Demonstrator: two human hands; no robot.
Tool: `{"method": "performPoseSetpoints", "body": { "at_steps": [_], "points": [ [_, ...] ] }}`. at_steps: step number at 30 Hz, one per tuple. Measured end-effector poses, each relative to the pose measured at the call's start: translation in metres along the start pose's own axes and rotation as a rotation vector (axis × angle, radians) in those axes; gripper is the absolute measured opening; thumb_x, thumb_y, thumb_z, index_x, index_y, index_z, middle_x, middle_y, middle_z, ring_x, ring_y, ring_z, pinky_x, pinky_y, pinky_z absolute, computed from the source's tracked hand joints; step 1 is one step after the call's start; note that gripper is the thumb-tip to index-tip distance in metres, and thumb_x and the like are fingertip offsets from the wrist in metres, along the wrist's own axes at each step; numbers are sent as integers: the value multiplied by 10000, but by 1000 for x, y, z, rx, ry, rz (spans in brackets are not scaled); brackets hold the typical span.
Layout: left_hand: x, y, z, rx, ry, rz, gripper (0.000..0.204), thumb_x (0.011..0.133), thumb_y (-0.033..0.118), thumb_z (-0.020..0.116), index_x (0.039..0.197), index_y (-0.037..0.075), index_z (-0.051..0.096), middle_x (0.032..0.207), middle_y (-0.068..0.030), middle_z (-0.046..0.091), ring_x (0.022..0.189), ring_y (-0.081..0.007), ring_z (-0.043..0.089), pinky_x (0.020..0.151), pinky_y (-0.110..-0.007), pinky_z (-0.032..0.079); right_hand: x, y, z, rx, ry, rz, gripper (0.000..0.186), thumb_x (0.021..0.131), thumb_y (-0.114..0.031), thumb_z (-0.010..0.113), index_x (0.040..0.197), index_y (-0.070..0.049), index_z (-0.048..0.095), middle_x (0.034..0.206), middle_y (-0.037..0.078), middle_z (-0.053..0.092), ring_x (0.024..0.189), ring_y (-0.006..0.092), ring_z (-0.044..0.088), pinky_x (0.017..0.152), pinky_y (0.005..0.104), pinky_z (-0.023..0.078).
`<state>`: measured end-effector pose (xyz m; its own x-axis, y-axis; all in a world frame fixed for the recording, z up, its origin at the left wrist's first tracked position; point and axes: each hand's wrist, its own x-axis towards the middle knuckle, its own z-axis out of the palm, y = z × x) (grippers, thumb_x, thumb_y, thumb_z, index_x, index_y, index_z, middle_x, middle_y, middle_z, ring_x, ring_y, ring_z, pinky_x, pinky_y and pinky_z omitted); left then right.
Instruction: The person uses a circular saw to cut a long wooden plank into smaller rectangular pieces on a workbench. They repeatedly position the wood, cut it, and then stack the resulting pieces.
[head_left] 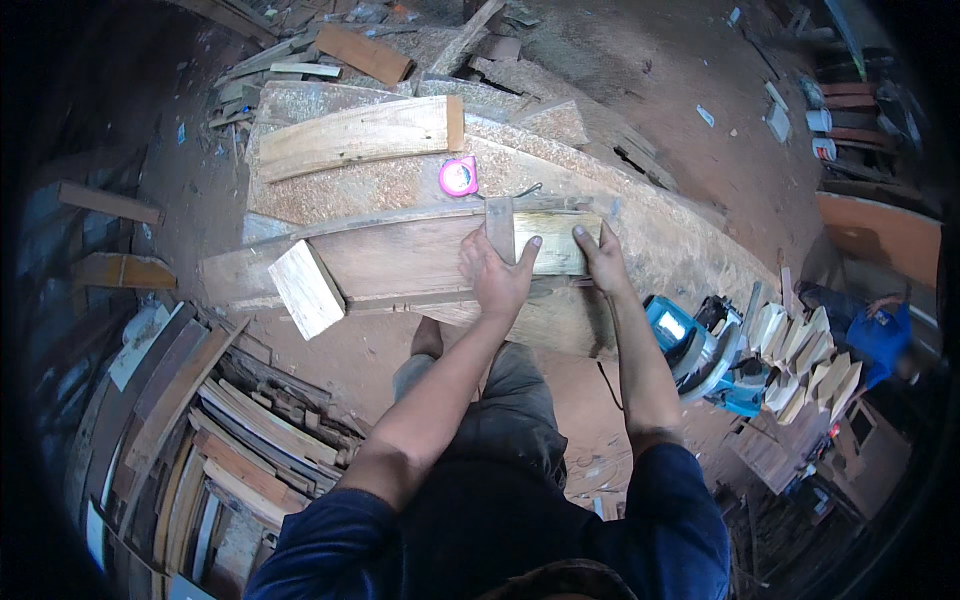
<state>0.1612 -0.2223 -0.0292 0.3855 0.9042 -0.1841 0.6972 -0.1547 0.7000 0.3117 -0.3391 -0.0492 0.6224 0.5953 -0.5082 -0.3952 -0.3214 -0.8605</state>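
Woodworking shop: stacked boards (255,485), blue power tool (690,345), pink tape measure (458,177), sawdust-strewn work surface (345,187), wood scraps (365,53).

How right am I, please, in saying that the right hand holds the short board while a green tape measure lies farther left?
Only the colour is wrong: the head view shows a pink tape measure, not green. It does lie farther left, and the right hand holds the short board.

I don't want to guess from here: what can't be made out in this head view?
Head view:
Pale block, underside: hidden by its top face.
Right hand, most fingers: hidden by the hand itself.
Pink tape measure, label details: too small.
Person at far right: blurred near the dark rim.
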Motion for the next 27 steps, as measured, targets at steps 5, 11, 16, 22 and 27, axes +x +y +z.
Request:
{"method": "performPoseSetpoints", "body": {
  "at_steps": [5, 11, 16, 22, 27],
  "points": [
    [0, -4, 11, 74, 87, 43, 727, 810, 434, 782, 1289, -35, 501, 1234, -233, 525, 1179, -398, 475, 1020, -514, 343, 9, -16, 10, 38, -45, 97, 469, 978, -152, 671, 1395, 6, 524, 1282, 111, 636, 1167, 181, 581, 1022, 313, 452],
    [1, -5, 14, 52, 125, 93, 608, 864, 337, 732, 1288, -39, 512, 1217, -227, 545, 1161, -394, 487, 1013, -508, 347, 11, 4, 21, 52, -39, 11, 445, 984, -163, 662, 1356, 36, 520, 1259, 123, 644, 1138, 190, 597, 996, 318, 470],
    [1, -5, 12, 73, 131, 105, 620, 869, 308, 724, 1323, -46, 493, 1228, -231, 540, 1167, -395, 487, 1010, -503, 355, 14, -6, 30, 28, -79, 110, 441, 988, -180, 660, 1336, 53, 522, 1252, 129, 648, 1120, 191, 607, 981, 318, 474],
    [2, -1, 6, 28, 136, 92, 656, 872, 283, 741, 1347, -71, 458, 1210, -254, 542, 1137, -426, 505, 1014, -501, 382, 13, -11, 36, -8, -98, 162, 453, 988, -199, 661, 1341, 49, 524, 1245, 140, 659, 1113, 203, 622, 976, 319, 478],
    [3, -4, 7, -36, 165, 35, 609, 923, 297, 675, 1378, -54, 475, 1226, -239, 550, 1171, -407, 498, 1026, -487, 369, 15, -14, 42, -72, -114, 151, 471, 991, -230, 657, 1339, 60, 528, 1250, 144, 662, 1110, 211, 627, 982, 321, 475]
  ]
}}
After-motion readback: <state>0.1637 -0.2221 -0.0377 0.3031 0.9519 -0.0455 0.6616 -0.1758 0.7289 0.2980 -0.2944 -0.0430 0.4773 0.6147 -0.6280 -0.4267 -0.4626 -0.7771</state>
